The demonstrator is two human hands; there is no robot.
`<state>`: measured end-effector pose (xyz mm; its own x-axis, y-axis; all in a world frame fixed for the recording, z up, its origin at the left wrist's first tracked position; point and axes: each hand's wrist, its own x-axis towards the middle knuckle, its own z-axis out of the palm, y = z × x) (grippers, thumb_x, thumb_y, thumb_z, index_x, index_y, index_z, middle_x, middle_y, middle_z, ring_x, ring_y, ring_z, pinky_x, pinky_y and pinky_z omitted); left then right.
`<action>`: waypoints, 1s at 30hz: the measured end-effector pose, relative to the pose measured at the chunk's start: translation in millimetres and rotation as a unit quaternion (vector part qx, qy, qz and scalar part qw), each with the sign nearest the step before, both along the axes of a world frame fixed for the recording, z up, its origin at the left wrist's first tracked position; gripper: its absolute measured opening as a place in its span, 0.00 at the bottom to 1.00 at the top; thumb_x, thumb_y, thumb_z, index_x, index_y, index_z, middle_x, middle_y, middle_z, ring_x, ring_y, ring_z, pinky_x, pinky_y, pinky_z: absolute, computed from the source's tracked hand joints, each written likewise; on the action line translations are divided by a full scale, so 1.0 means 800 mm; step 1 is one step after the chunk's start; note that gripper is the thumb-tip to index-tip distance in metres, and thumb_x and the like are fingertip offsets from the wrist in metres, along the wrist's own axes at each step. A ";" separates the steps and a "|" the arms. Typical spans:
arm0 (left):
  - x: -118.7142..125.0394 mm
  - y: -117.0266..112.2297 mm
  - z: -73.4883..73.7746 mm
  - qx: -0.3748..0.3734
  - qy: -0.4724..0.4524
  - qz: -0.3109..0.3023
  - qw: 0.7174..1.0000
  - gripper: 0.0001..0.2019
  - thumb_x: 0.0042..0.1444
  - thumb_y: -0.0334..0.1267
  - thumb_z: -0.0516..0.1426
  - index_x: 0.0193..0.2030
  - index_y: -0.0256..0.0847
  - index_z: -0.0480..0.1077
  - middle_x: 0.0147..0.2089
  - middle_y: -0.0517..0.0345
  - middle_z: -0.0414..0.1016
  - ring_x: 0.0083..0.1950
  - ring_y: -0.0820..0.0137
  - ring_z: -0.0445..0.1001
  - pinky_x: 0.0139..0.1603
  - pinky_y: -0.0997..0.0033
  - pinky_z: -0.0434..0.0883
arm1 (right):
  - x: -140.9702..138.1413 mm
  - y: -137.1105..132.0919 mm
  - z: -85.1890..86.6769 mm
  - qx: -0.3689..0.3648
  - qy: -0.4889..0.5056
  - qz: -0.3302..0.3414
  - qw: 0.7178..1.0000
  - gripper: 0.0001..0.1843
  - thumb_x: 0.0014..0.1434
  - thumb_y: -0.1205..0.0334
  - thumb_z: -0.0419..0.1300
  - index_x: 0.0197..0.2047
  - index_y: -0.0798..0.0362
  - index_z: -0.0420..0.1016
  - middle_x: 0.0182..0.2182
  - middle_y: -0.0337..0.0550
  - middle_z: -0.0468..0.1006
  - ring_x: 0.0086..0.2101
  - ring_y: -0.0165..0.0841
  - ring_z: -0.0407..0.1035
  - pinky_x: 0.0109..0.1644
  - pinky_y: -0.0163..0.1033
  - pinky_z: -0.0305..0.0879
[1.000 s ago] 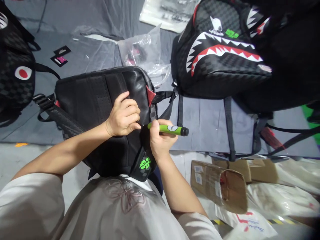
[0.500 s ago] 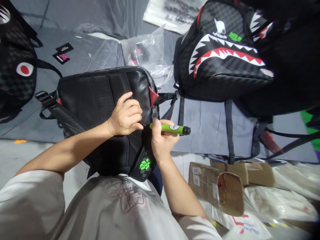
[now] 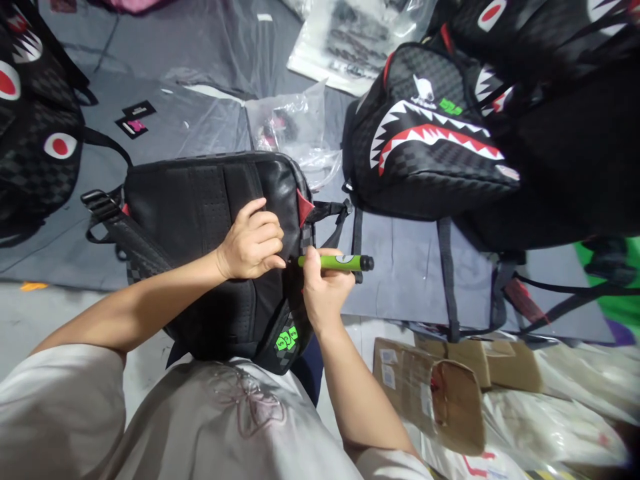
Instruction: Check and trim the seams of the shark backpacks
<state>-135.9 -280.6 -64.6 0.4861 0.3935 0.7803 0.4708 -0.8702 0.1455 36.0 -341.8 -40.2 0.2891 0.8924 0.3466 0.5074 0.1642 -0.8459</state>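
A black backpack (image 3: 175, 207) lies with its padded back panel up, against my front at the table's near edge. My left hand (image 3: 253, 243) rests on it with curled fingers, pinching the material near its right side; exactly what lies between the fingers is hidden. My right hand (image 3: 325, 287) holds a green marker (image 3: 333, 263) with a black end, pointing left at the bag's side beside my left thumb. The marker's tip is too small to make out. Red triangular tabs (image 3: 305, 208) show at the bag's sides, and a green printed patch (image 3: 287, 339) on a strap.
A shark-mouth backpack (image 3: 425, 160) stands at the right among other black bags. More checkered bags (image 3: 40, 133) sit at left. Clear plastic bags (image 3: 290, 123) and small black tags (image 3: 135, 119) lie on the grey table (image 3: 400, 267). Cardboard boxes (image 3: 415, 380) are on the floor at right.
The view has tilted slightly, so the table scene sits lower in the picture. Both hands keep about the same place on the backpack, the marker still in my right hand.
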 end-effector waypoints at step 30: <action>-0.018 -0.186 0.170 -0.073 0.252 0.168 0.950 0.15 0.64 0.50 0.58 0.37 0.38 0.70 0.34 0.54 0.75 0.36 0.65 0.73 0.34 0.65 0.61 | 0.075 -0.104 0.067 0.287 -0.358 0.279 0.844 0.18 0.65 0.68 0.59 0.56 0.44 0.70 0.57 0.46 0.77 0.58 0.42 0.71 0.66 0.60 0.60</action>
<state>-150.2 -429.4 71.2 0.6112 0.6785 0.4075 0.7605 -0.6461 -0.0649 95.7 -424.8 13.7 -0.5874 0.4454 0.6757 0.5617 0.8255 -0.0558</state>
